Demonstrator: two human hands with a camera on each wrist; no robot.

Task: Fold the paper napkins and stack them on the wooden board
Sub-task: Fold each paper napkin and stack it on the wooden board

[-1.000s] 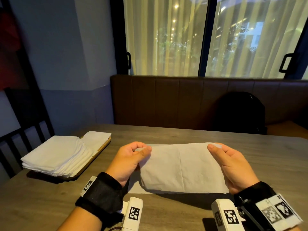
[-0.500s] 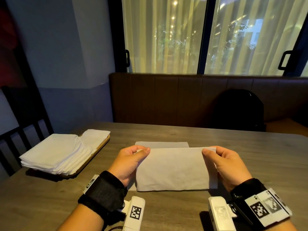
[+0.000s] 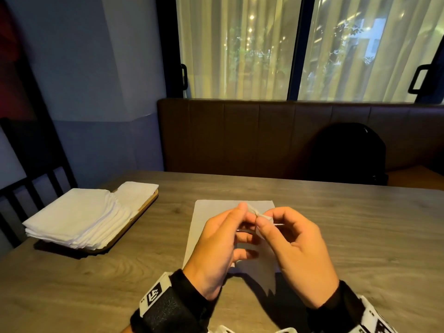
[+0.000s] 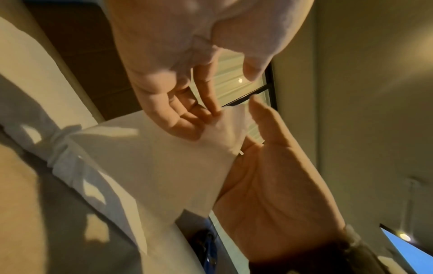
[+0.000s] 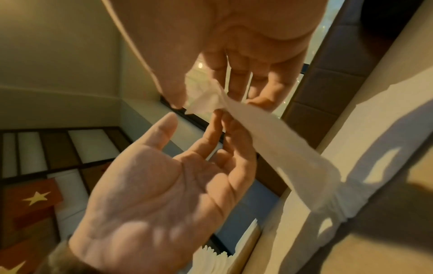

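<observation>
No writing is readable; the wrist bands carry only black-and-white block markers. At lower centre, the left hand and right hand pinch the top of a thin, soft white napkin above the wood-grain table. At left, a fanned stack of napkins lies on the rounded wooden board.

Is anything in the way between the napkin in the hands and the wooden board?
Nothing visible: bare table lies between the napkin and the wooden board. A pile of napkins already covers most of the board.
</observation>
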